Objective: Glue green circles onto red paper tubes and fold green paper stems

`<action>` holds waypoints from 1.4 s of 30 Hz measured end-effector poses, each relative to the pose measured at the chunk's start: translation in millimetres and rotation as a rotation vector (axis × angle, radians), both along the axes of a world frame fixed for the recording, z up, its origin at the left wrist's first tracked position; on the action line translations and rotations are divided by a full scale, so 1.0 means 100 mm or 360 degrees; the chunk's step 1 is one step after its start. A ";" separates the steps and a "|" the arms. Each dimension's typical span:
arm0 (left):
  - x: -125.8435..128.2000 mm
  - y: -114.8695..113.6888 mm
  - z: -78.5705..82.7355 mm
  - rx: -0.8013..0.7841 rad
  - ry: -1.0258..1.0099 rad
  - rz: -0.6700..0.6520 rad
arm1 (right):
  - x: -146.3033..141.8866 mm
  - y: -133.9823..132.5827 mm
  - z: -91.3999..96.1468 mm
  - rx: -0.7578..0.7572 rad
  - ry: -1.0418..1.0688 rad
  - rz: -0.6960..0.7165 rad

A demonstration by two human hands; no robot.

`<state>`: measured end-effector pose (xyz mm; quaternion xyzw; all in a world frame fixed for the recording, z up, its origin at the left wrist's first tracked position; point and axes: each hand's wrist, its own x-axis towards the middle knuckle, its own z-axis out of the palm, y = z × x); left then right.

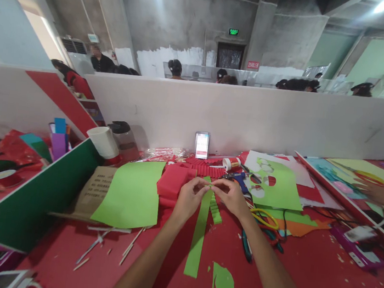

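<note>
Both hands meet over the middle of the red table, pinching the top end of a long green paper strip [196, 241]. My left hand [191, 195] grips it from the left with thumb and forefinger, and my right hand [229, 195] from the right. Below the fingers the flat strip hangs down toward me. Beside it a pleated green paper strip [216, 210] slants to the right; whether the two are joined is hidden by the fingers. A red paper-covered block [173, 182] stands just left of my left hand. A cut green paper piece [223, 283] lies nearer me.
Left are a green sheet [134, 193], thin sticks [132, 246] and a white cup [102, 141]. A phone [202, 145] leans on the partition [257, 119]. Right are a glue bottle [232, 163], a sheet with holes [281, 184], yellow-handled scissors [266, 218], pliers [246, 246] and a power strip [356, 248].
</note>
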<state>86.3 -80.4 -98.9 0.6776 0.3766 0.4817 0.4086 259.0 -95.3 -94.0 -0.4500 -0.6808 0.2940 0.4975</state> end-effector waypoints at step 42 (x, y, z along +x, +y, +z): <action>-0.03 -0.02 -0.01 0.0159 0.0382 0.0142 | -0.06 -0.04 0.00 0.0193 -0.0183 -0.0056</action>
